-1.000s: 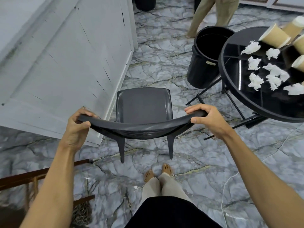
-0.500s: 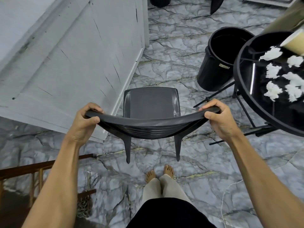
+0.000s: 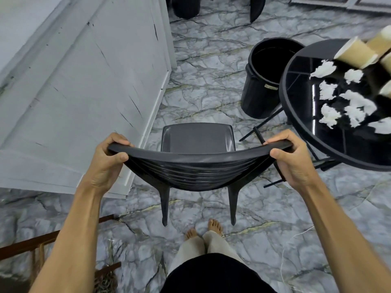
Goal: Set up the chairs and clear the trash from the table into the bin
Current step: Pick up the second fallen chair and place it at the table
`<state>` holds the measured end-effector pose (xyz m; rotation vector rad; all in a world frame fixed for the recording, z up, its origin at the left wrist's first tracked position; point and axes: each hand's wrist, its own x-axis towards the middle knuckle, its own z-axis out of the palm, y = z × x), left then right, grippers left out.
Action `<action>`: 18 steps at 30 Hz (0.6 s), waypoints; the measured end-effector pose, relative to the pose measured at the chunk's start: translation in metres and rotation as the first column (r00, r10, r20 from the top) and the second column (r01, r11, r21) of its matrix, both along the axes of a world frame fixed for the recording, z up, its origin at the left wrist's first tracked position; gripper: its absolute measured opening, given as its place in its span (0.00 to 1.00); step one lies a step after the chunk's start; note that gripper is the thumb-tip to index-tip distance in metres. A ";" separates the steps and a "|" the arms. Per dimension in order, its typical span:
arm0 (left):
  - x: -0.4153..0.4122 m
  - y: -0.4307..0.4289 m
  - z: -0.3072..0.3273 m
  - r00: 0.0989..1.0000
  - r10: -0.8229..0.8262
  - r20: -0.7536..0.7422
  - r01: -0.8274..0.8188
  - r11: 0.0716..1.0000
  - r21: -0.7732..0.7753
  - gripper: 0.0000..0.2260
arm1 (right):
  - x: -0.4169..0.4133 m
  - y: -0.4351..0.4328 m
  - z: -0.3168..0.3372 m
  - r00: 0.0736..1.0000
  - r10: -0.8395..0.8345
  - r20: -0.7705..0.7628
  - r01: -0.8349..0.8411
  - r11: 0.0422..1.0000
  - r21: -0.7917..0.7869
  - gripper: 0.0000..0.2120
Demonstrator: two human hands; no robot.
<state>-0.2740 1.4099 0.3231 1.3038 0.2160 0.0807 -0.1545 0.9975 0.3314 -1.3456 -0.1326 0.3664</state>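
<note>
Two hands, left hand (image 3: pixel 105 159) and right hand (image 3: pixel 294 159), closed around the ends of the chair (image 3: pixel 198 166) back at centre frame, probably for steering. Tissue scraps (image 3: pixel 330 115) and cups (image 3: pixel 357 52) waiting on tabletop (image 3: pixel 296 123) upper right, bin (image 3: pixel 262 89) beside it.

Boxed in on both sides, opening ahead

Crowding the left of the frame: white panel (image 3: pixel 80 98). Closing in at right: round black table (image 3: pixel 296 132), its folding legs (image 3: pixel 262 123) jutting toward the chair (image 3: pixel 197 159), black bin (image 3: pixel 264 81) standing just behind. Lying bare through the upper centre: marble floor (image 3: pixel 203 85).
</note>
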 end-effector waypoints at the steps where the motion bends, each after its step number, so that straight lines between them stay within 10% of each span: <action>1: 0.007 -0.003 0.001 1.000 -0.012 0.001 0.012 1.000 0.006 0.21 | -0.001 -0.005 0.001 1.000 -0.021 0.000 0.021 1.000 -0.001 0.22; 18: 0.161 0.002 0.020 0.870 -0.492 -0.019 0.492 0.870 0.021 0.20 | -0.063 0.000 0.012 0.844 -0.535 0.041 0.536 0.844 -0.021 0.11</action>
